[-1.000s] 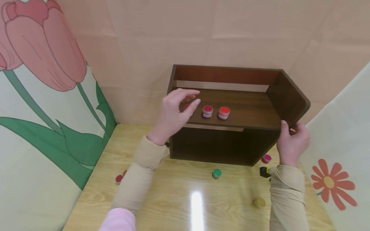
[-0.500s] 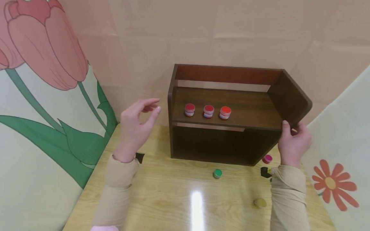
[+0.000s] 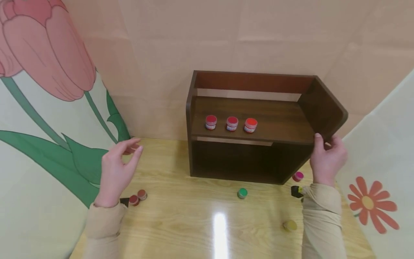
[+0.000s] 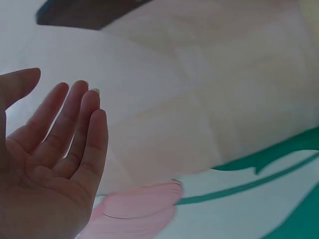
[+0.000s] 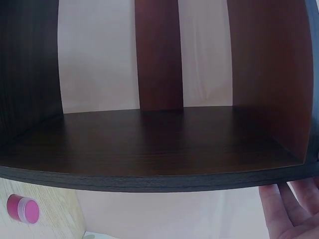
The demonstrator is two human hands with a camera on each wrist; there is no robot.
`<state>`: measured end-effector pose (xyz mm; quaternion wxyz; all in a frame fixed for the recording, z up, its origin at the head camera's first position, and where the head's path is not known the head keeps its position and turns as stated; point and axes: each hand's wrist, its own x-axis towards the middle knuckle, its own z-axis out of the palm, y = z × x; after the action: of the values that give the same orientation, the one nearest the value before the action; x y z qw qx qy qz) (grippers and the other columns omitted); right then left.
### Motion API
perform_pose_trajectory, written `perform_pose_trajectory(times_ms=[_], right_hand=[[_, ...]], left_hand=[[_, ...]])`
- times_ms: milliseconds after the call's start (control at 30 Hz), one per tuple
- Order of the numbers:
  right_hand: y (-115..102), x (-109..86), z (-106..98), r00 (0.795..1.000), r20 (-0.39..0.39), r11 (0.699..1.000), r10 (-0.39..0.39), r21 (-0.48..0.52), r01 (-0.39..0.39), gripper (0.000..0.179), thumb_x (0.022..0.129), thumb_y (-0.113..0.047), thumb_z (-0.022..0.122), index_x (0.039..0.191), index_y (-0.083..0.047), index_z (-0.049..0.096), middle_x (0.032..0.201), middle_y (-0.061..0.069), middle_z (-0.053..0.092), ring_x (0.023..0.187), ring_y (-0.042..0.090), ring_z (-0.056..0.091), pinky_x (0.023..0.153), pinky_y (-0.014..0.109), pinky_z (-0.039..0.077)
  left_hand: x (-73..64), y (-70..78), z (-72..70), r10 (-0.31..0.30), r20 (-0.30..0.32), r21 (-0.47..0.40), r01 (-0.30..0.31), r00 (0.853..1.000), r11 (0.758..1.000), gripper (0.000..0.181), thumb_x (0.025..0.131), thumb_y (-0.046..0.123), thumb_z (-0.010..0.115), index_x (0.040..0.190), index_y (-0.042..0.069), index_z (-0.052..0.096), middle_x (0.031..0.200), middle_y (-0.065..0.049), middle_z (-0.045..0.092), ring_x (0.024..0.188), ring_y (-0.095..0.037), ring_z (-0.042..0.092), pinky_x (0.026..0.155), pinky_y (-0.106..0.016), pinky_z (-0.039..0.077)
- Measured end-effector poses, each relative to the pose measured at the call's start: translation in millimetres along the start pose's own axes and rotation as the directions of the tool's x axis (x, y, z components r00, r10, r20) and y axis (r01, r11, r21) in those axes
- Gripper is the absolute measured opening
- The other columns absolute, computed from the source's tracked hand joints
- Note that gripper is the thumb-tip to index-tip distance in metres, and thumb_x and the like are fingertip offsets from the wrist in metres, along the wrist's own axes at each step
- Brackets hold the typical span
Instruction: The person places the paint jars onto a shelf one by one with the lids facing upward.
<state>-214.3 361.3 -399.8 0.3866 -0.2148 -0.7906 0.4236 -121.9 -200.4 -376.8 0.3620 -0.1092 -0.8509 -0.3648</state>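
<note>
My left hand hangs in the air left of a dark brown wooden shelf, holding nothing. Its fingers are relaxed, with thumb and fingertips apart; the left wrist view also shows the bare palm. My right hand grips the right side panel of the shelf near its front edge, thumb at the front and fingers on the outer side. Three small lidded jars stand in a row on the upper board: a dark red jar, a red jar and an orange-red jar.
On the wooden table stand a green-lidded jar, a yellow jar and a magenta jar. A dark red jar and a brownish jar sit close together near my left wrist. Printed cloth hangs behind and on both sides.
My left hand has moved away from the jars on the upper board, left and down past the shelf's side. The right hand keeps its grip on the shelf, and the jars stay put.
</note>
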Motion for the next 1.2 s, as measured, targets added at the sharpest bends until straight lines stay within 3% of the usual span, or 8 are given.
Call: perform_pose_trajectory(times_ms=[167,300,500,733,1000,1200], right_hand=[[0,-1.0,0,1.000,-0.011,1.000,-0.003,0.013,0.003,0.036,0.096,-0.036,0.071,0.113,-0.004,0.074,0.098,-0.010,0.066,0.079,-0.009,0.059,0.077,0.012,0.050],[-2,-2.5,0,1.000,-0.017,1.000,-0.011,0.015,0.011,0.035,0.095,-0.035,0.071,0.111,-0.004,0.074,0.096,-0.011,0.066,0.077,-0.010,0.059,0.074,0.011,0.049],[-1,-1.9,0,1.000,-0.017,1.000,-0.017,0.013,0.017,0.036,0.096,-0.034,0.070,0.112,-0.002,0.073,0.097,-0.010,0.066,0.077,-0.010,0.058,0.075,0.012,0.049],[-2,-0.8,0,1.000,-0.010,1.000,-0.024,0.014,0.025,0.037,0.097,-0.033,0.069,0.113,0.000,0.073,0.101,-0.001,0.069,0.078,-0.007,0.058,0.076,0.013,0.048],[-2,0.0,0,1.000,-0.018,0.999,-0.019,0.041,0.020,0.033,0.096,-0.033,0.071,0.110,-0.003,0.074,0.095,-0.008,0.067,0.077,-0.005,0.058,0.076,0.012,0.048],[-3,-0.9,-1,1.000,-0.007,1.000,-0.012,0.027,0.012,0.036,0.097,-0.034,0.069,0.110,0.000,0.072,0.098,-0.002,0.068,0.078,-0.005,0.059,0.077,0.014,0.049]], left_hand=[[-27.0,-20.0,-3.5,-0.097,0.049,0.032,0.095,0.994,0.995,0.023,0.097,0.013,0.070,0.117,0.002,0.073,0.097,-0.010,0.073,0.085,-0.025,0.068,0.078,-0.021,0.049],[-47.1,-35.6,-3.1,-0.149,0.086,0.061,0.145,0.985,0.988,0.022,0.098,0.012,0.069,0.116,0.001,0.073,0.094,-0.010,0.072,0.082,-0.026,0.067,0.075,-0.028,0.051],[-70.8,-63.5,0.0,-0.248,0.179,0.123,0.228,0.952,0.966,0.022,0.099,0.013,0.067,0.117,0.001,0.072,0.097,-0.012,0.073,0.083,-0.028,0.067,0.073,-0.045,0.055],[-87.1,-89.7,6.8,-0.347,0.313,0.161,0.311,0.884,0.937,0.030,0.102,0.021,0.063,0.121,-0.002,0.069,0.107,-0.019,0.070,0.093,-0.037,0.066,0.081,-0.053,0.054],[-105.7,-114.6,22.2,-0.439,0.471,0.214,0.383,0.766,0.899,0.042,0.096,0.025,0.073,0.126,-0.003,0.065,0.122,-0.026,0.063,0.109,-0.042,0.060,0.089,-0.057,0.051],[-121.3,-126.6,33.8,-0.453,0.526,0.246,0.380,0.720,0.891,0.050,0.088,0.021,0.082,0.126,-0.005,0.064,0.123,-0.027,0.062,0.107,-0.042,0.062,0.092,-0.056,0.051]])
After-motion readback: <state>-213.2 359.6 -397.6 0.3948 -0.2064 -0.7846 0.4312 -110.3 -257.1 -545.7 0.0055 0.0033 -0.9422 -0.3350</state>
